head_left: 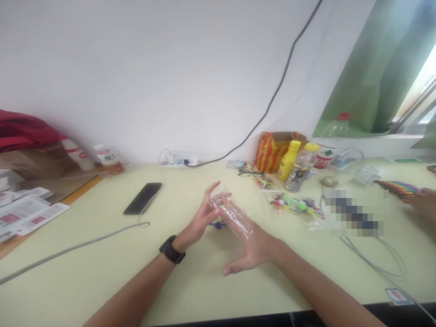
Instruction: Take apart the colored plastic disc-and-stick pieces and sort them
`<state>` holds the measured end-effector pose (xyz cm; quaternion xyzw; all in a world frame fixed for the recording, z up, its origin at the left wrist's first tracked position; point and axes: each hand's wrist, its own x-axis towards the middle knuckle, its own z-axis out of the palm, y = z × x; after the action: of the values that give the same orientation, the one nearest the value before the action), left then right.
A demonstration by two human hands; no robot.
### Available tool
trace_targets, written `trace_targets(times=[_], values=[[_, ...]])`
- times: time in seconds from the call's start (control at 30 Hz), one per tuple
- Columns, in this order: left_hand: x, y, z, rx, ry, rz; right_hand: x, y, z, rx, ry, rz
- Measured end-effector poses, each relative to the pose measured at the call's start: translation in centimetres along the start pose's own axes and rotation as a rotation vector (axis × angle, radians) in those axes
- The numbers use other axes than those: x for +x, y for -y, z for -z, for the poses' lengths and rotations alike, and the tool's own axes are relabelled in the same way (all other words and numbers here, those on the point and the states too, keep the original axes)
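A clear plastic bag [236, 218] covers the stretched fingers of my right hand [255, 250], whose thumb points out to the side, apart from the bag. My left hand [200, 222], with a black watch [172, 249] on the wrist, has its thumb and some fingers at the far end of the bag and seems to hold the film there. Its index finger is raised. Beneath both hands, a small toy with a blue wheel [218, 225] lies on the table, mostly hidden by them.
Bagged colourful toy parts [299, 206] lie right of my hands, before a yellow bottle [289, 161] and a clear bottle [301, 168]. A phone [142, 198] with a cable lies left. Another person's hand [424, 202] holds a rainbow-striped thing [400, 188] at the right edge.
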<state>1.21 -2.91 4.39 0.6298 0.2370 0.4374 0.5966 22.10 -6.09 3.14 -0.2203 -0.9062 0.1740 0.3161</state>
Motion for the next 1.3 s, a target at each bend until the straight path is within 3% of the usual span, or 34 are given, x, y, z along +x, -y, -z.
trace_targets(times=[0.13, 0.37, 0.63, 0.8, 1.07, 1.2, 1.3], values=[[0.1, 0.3, -0.1, -0.036, 0.010, 0.010, 0.0, 0.1, 0.1, 0.005, 0.005, 0.019], [0.5, 0.0, 0.1, -0.062, -0.134, -0.027, 0.7, 0.7, 0.5, 0.018, -0.025, 0.017], [1.2, -1.5, 0.7, -0.334, -0.373, -0.058, 1.1, 0.0, 0.1, -0.260, -0.293, 0.058], [1.1, -1.5, 0.8, -0.371, -0.350, -0.037, 1.1, 0.1, 0.2, -0.312, -0.296, 0.035], [0.6, -0.8, -0.4, -0.334, -0.209, 0.035, 1.2, 0.2, -0.3, -0.270, -0.289, 0.021], [0.4, -1.2, -1.1, -0.367, -0.227, 0.043, 1.1, 0.3, -0.6, -0.259, -0.235, 0.040], [0.7, -1.2, -0.8, -0.395, -0.314, 0.031, 1.1, 0.4, -0.5, -0.229, -0.248, 0.078]])
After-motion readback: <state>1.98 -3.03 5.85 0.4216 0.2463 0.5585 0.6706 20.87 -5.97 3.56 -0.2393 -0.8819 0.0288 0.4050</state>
